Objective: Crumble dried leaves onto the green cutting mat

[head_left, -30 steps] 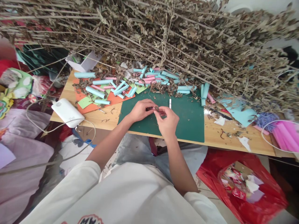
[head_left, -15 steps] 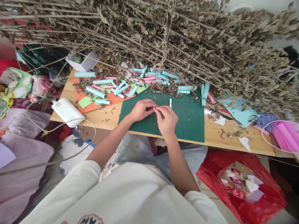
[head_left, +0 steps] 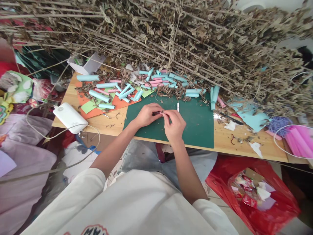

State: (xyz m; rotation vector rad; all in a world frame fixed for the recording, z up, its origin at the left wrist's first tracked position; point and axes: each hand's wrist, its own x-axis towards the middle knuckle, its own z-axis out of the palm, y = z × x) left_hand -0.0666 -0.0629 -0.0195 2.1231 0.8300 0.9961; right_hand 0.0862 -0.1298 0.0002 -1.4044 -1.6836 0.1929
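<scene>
Over the dark green mat, my left hand and my right hand meet at their fingertips. Both are closed in a pinch around one tiny item between them, mostly hidden and too small to name; a hint of pink and dark shows there. Just beyond my right hand lies a small white tube with a thin tip. Rolled blue paper tubes and pink paper tubes are scattered behind the mat, among dry leaf crumbs.
A large heap of dried leafy stalks spreads across the back. At left, a white power bank with a cable sits on the wooden table. To the right lie a black pen and blue paper. A red bag of scraps hangs below.
The view has shifted very slightly. Both hands stay in nearly the same place, fingertips still together.
</scene>
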